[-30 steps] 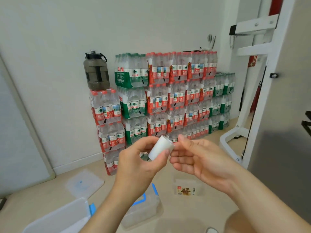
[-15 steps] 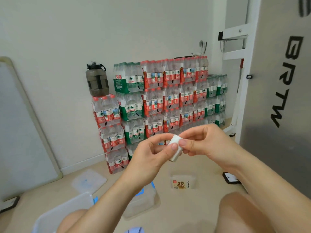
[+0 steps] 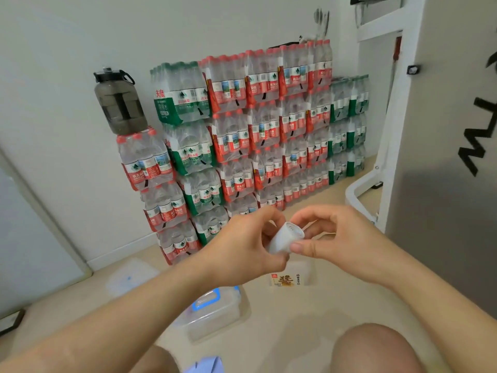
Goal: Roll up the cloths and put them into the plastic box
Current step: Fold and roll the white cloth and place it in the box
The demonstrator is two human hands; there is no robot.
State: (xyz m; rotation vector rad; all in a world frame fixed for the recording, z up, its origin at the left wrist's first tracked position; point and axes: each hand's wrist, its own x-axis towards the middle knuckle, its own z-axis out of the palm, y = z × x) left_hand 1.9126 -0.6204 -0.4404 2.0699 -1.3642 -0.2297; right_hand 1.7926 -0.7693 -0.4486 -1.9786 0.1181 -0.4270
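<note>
Far left of the grip and lower, flat on the floor: a clear lid [image 3: 131, 275], apart from any box. Below-left of the grip: the plastic box [image 3: 217, 323], blue clasps showing, apparently open. Nothing plainly visible inside, though too hazy through the walls to be sure.

At the grip itself: left hand [image 3: 242, 249] curled round the lower end of the rolled cloth [image 3: 283, 238], right hand [image 3: 341, 238] pinching the upper end between thumb and fingers. Held a second ago by the left alone, with the right fingers loose beside it. Now clamped from both sides and tilted to show the spiral end. Looks tight and practically rolled, with perhaps a last edge to tuck.

Straight beneath the grip: a small packet [image 3: 287, 278] with a red-and-gold label, contents unreadable. Not yet boxed, with a reach down-left likely next.
</note>
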